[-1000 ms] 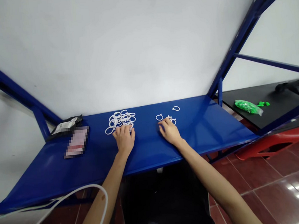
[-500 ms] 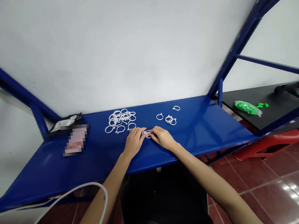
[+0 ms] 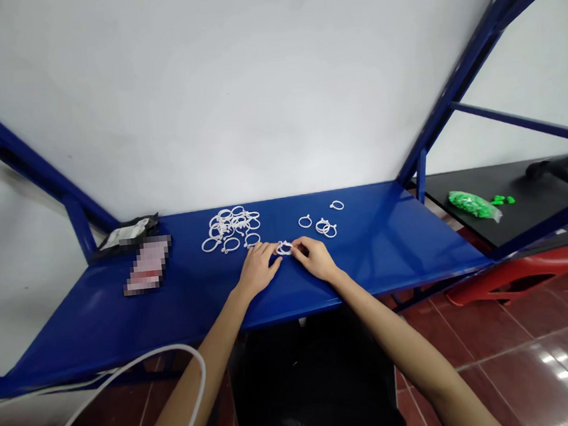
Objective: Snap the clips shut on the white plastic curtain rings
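Between my hands, low over the blue table, is a white curtain ring with a small eyelet; it looks doubled, perhaps two overlapping rings. My right hand pinches its right edge between thumb and fingers. On the other side, my left hand has its thumb apart from its fingers, the fingertips close to the ring's left edge. A loose pile of similar white rings spreads beyond my left hand. Past my right hand lie several more rings, two of them overlapping.
The blue table backs onto a white panel. At its left lie a black plastic package and a blurred-out pinkish item. A white cable loops over my left forearm. A bag of green pieces rests on a black table at right.
My left thumb and fingers have parted and drawn back slightly from the ring. More of the ring now shows, with my right hand still at its edge. The view has shifted slightly.
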The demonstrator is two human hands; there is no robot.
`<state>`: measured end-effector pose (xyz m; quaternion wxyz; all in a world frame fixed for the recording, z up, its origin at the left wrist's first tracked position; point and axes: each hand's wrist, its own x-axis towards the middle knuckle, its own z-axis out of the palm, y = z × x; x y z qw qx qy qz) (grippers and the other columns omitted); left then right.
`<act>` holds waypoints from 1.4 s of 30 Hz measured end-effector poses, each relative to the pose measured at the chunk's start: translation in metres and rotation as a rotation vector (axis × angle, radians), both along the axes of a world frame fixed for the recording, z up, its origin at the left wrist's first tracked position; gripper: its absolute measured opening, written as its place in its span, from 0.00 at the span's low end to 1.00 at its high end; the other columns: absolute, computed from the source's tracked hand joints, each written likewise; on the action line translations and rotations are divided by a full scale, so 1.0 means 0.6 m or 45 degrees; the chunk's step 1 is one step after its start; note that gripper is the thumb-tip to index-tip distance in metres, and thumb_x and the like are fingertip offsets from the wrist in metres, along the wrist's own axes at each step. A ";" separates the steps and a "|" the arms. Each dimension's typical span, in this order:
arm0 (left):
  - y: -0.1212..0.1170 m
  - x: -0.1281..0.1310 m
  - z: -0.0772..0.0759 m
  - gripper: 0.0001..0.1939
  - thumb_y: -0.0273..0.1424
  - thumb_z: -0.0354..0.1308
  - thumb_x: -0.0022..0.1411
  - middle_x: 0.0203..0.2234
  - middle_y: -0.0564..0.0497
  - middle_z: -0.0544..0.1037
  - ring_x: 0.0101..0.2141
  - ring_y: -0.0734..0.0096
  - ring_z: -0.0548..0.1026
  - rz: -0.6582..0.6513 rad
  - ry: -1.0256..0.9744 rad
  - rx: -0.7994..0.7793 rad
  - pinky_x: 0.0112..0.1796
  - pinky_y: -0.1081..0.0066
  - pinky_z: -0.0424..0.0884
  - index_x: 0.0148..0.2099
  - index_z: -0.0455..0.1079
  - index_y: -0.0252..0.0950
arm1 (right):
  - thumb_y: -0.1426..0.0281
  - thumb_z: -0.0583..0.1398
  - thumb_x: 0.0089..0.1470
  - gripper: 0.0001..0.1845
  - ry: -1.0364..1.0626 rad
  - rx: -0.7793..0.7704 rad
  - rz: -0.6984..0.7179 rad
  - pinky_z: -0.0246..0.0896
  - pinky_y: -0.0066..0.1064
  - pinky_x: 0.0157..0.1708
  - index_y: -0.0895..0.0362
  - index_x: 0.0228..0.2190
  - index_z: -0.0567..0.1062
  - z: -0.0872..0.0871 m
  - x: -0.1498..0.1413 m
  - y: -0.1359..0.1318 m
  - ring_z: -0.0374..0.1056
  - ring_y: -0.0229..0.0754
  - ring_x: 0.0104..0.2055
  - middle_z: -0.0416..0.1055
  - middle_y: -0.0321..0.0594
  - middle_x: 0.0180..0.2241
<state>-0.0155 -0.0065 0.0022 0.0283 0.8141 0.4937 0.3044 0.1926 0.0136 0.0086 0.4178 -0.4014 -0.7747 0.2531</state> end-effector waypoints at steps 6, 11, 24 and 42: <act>-0.002 -0.002 -0.001 0.15 0.38 0.63 0.63 0.43 0.47 0.79 0.46 0.56 0.74 0.014 -0.128 -0.035 0.52 0.54 0.67 0.51 0.70 0.39 | 0.66 0.60 0.62 0.08 0.019 -0.061 0.095 0.66 0.29 0.35 0.56 0.38 0.76 0.004 0.002 -0.004 0.72 0.39 0.31 0.77 0.38 0.31; -0.001 -0.001 0.001 0.09 0.35 0.62 0.64 0.38 0.49 0.78 0.40 0.61 0.76 0.039 -0.289 -0.064 0.46 0.58 0.72 0.44 0.69 0.39 | 0.63 0.61 0.62 0.09 0.007 -0.103 0.204 0.66 0.28 0.33 0.56 0.35 0.77 0.010 0.002 -0.009 0.71 0.38 0.29 0.77 0.36 0.30; -0.006 0.015 -0.011 0.18 0.25 0.56 0.63 0.36 0.50 0.79 0.29 0.73 0.76 0.086 -0.504 -0.085 0.35 0.69 0.75 0.55 0.64 0.37 | 0.60 0.62 0.61 0.12 0.116 -0.068 0.064 0.65 0.29 0.32 0.55 0.36 0.77 0.007 0.001 -0.009 0.69 0.38 0.27 0.75 0.36 0.28; -0.003 0.014 -0.018 0.17 0.32 0.51 0.71 0.32 0.48 0.76 0.38 0.61 0.73 0.085 -0.150 0.162 0.45 0.60 0.72 0.58 0.73 0.39 | 0.50 0.57 0.61 0.22 0.355 -0.414 0.116 0.72 0.30 0.30 0.56 0.38 0.73 0.003 0.005 0.002 0.75 0.38 0.27 0.78 0.40 0.31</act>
